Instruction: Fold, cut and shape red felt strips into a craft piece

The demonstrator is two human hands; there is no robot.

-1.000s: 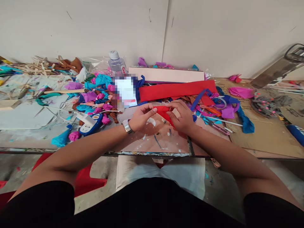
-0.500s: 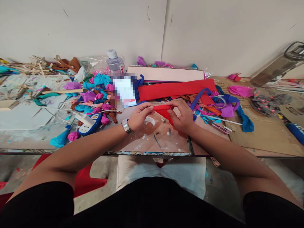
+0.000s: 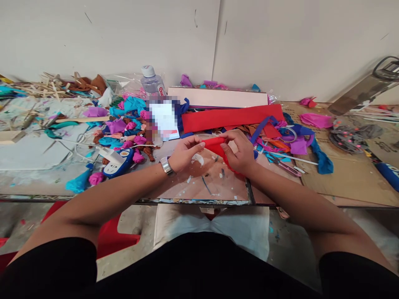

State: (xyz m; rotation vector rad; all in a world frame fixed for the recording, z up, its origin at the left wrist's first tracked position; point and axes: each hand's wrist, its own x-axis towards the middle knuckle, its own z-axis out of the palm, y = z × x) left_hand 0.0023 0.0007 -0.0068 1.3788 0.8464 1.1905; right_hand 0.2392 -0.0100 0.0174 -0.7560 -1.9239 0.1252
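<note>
Between my hands, just above the table, a red crepe paper strip (image 3: 215, 141) is stretched, its upper edge folded over. My left hand (image 3: 188, 153) pinches the strip's left end between thumb and fingers. On the other end, my right hand (image 3: 238, 151) has its thumb in front and fingers curled behind. The rest of the strip hangs down under my right palm, partly hidden. Behind my hands lies a wide flat red piece (image 3: 230, 118) of similar material.
Left of my hands are a blue power strip (image 3: 120, 164) and a pile of rolled paper flowers (image 3: 134, 124). A phone (image 3: 165, 120) leans by a water bottle (image 3: 152, 83). Scissors (image 3: 288, 167) lie to the right, near a cardboard sheet (image 3: 327, 178) and a tilted dark bottle (image 3: 358, 93).
My left fingers have shifted slightly right along the red strip's edge, with the thumb now pointing more toward my right hand. My right hand has barely moved.
</note>
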